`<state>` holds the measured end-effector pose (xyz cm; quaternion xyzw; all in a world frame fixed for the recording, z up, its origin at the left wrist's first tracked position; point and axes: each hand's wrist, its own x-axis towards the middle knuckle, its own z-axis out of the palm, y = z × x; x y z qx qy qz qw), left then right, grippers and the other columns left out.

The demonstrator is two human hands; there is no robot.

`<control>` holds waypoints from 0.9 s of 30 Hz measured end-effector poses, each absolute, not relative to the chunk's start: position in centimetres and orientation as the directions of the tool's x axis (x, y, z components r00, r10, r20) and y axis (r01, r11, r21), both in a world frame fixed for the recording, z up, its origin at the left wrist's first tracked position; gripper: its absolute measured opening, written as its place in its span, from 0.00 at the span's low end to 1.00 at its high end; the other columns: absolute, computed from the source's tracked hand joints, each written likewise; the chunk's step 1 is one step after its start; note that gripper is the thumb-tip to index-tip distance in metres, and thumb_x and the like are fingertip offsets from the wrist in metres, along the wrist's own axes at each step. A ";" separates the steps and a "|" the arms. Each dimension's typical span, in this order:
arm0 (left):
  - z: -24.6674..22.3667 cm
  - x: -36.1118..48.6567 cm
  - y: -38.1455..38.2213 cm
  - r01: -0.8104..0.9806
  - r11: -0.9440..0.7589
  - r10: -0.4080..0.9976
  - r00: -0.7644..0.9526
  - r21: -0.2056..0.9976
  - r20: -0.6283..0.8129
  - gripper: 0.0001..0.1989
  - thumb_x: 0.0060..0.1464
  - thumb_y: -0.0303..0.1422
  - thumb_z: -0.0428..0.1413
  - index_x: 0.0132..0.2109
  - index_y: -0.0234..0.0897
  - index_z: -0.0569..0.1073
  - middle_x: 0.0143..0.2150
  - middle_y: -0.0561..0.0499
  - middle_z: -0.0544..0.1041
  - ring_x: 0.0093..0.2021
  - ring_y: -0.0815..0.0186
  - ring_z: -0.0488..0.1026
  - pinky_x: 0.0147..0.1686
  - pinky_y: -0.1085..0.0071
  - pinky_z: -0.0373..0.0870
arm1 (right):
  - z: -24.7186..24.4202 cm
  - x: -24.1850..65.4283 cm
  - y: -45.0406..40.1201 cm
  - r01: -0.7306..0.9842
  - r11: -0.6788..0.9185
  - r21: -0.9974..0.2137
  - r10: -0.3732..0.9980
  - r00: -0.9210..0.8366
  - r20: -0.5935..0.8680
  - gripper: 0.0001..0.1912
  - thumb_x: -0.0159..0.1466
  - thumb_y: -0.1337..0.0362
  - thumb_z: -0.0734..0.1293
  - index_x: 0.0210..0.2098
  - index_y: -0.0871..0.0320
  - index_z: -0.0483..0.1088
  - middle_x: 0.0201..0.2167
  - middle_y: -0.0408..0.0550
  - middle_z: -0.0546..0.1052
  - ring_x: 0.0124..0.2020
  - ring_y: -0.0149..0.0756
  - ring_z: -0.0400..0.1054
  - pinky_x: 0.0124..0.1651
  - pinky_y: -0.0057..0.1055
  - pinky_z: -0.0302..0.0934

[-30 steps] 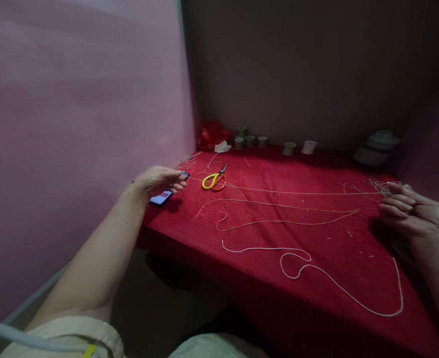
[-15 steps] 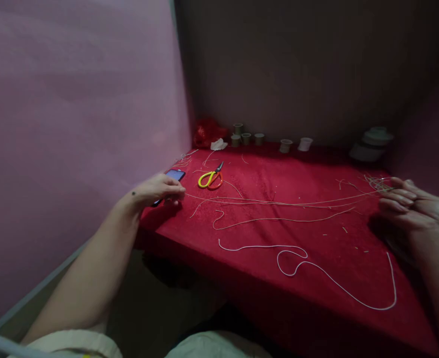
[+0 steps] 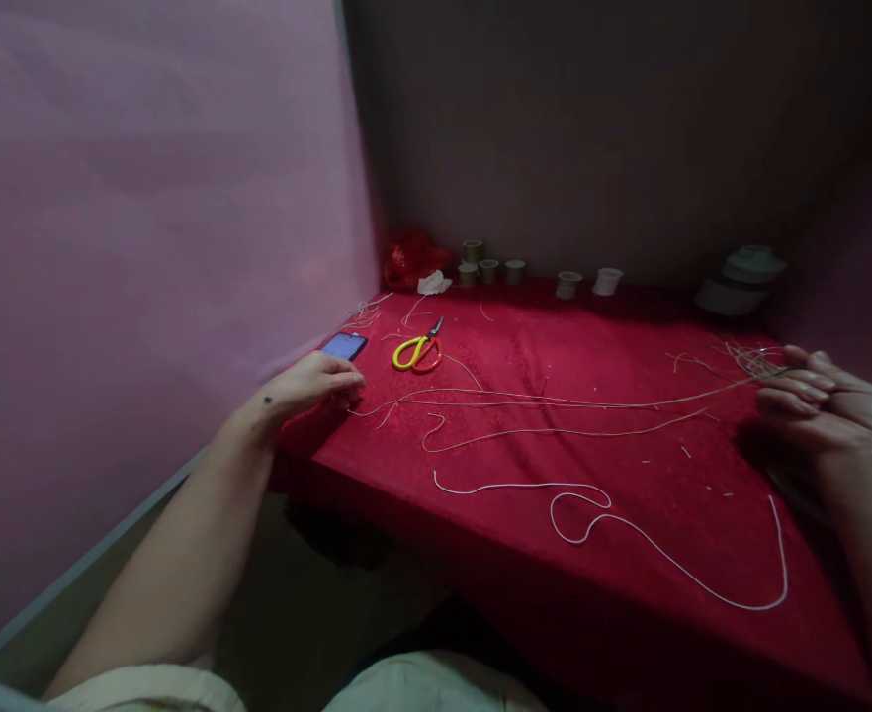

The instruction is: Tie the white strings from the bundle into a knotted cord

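Long thin cords [image 3: 555, 402] stretch across the red cloth toward the right. Their right ends are pinched between the fingers of my right hand [image 3: 828, 396], beside a loose tangle of thin strands [image 3: 751, 360]. At the table's left edge, my left hand [image 3: 317, 381] is low over the cloth, fingers curled and close together; a cord end lies just by its fingertips, and whether it grips anything is hidden. A phone [image 3: 345, 345] lies right behind that hand. Nearer the front edge, a white cord [image 3: 673, 564] lies in loose curves.
Scissors [image 3: 421, 352] with yellow and red handles lie beyond my left hand. Spools [image 3: 514, 272], a red bag [image 3: 415, 259] and a crumpled white tissue [image 3: 434, 284] stand or lie along the back. A pale container [image 3: 740, 282] sits back right. A pink wall [image 3: 184, 198] rises at left.
The cord that ran taut to my left hand has dropped onto the cloth, its end by the fingertips. My left hand has shifted slightly, showing more of the phone.
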<state>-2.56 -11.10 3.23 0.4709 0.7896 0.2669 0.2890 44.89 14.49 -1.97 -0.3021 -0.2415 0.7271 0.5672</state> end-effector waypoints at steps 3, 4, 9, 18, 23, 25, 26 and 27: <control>3.0 -2.6 -11.0 0.604 0.375 0.920 -0.337 0.703 -0.201 0.06 0.44 0.32 0.55 0.26 0.34 0.74 0.22 0.49 0.74 0.22 0.71 0.67 0.20 0.76 0.57 | -1.9 44.8 14.4 -0.675 -0.234 -0.699 0.972 -0.175 -0.157 0.12 0.65 0.72 0.52 0.29 0.63 0.62 0.14 0.34 0.47 0.10 0.19 0.45 0.11 0.17 0.43; 2.9 -2.6 -11.0 0.614 0.366 0.927 -0.306 0.699 -0.217 0.06 0.44 0.32 0.55 0.27 0.34 0.74 0.23 0.49 0.74 0.22 0.71 0.67 0.21 0.76 0.58 | -1.9 44.8 14.4 -0.673 -0.228 -0.703 0.973 -0.176 -0.147 0.12 0.65 0.73 0.52 0.29 0.63 0.62 0.13 0.34 0.48 0.10 0.19 0.45 0.11 0.17 0.43; 1.6 -1.7 -10.0 0.714 0.279 0.960 -0.196 0.642 -0.199 0.07 0.45 0.33 0.55 0.31 0.34 0.73 0.27 0.49 0.74 0.26 0.68 0.69 0.27 0.74 0.63 | -1.9 44.6 14.3 -0.675 -0.223 -0.703 0.974 -0.176 -0.140 0.12 0.65 0.74 0.51 0.29 0.64 0.61 0.14 0.34 0.48 0.10 0.19 0.45 0.11 0.18 0.43; -0.1 3.2 -5.5 0.866 -0.036 0.999 0.023 0.499 0.032 0.04 0.46 0.33 0.56 0.30 0.37 0.74 0.32 0.51 0.71 0.34 0.66 0.67 0.37 0.71 0.61 | -1.8 44.4 14.1 -0.693 -0.231 -0.682 0.972 -0.198 -0.128 0.12 0.65 0.73 0.51 0.29 0.65 0.61 0.14 0.34 0.46 0.11 0.20 0.44 0.12 0.17 0.42; -0.4 6.1 -3.2 0.883 -0.137 0.991 0.122 0.449 0.063 0.06 0.48 0.34 0.56 0.30 0.36 0.73 0.30 0.50 0.69 0.32 0.67 0.66 0.33 0.71 0.60 | -0.9 43.8 13.4 -0.694 -0.278 -0.664 0.960 -0.234 -0.157 0.15 0.67 0.72 0.48 0.29 0.64 0.60 0.13 0.34 0.49 0.10 0.20 0.44 0.12 0.18 0.42; -0.8 7.3 -2.3 0.888 -0.185 0.983 0.167 0.421 0.078 0.06 0.48 0.35 0.56 0.30 0.36 0.72 0.31 0.49 0.69 0.33 0.66 0.66 0.34 0.71 0.60 | -0.6 43.6 13.0 -0.699 -0.281 -0.657 0.958 -0.239 -0.156 0.15 0.67 0.71 0.48 0.29 0.64 0.60 0.13 0.34 0.49 0.11 0.19 0.45 0.12 0.18 0.41; -1.1 7.9 -1.8 0.891 -0.204 0.979 0.184 0.406 0.087 0.06 0.47 0.35 0.56 0.29 0.36 0.72 0.32 0.49 0.68 0.33 0.65 0.65 0.34 0.70 0.60 | -0.5 43.6 12.9 -0.702 -0.278 -0.656 0.959 -0.237 -0.153 0.15 0.67 0.72 0.48 0.29 0.65 0.60 0.13 0.34 0.50 0.11 0.19 0.44 0.12 0.18 0.41; -1.4 8.5 -1.5 0.894 -0.219 0.976 0.196 0.390 0.098 0.06 0.47 0.35 0.56 0.29 0.36 0.71 0.31 0.48 0.67 0.33 0.65 0.65 0.34 0.69 0.59 | -0.4 43.5 12.8 -0.703 -0.274 -0.657 0.961 -0.233 -0.151 0.15 0.67 0.72 0.48 0.29 0.64 0.61 0.12 0.34 0.50 0.11 0.19 0.44 0.12 0.18 0.41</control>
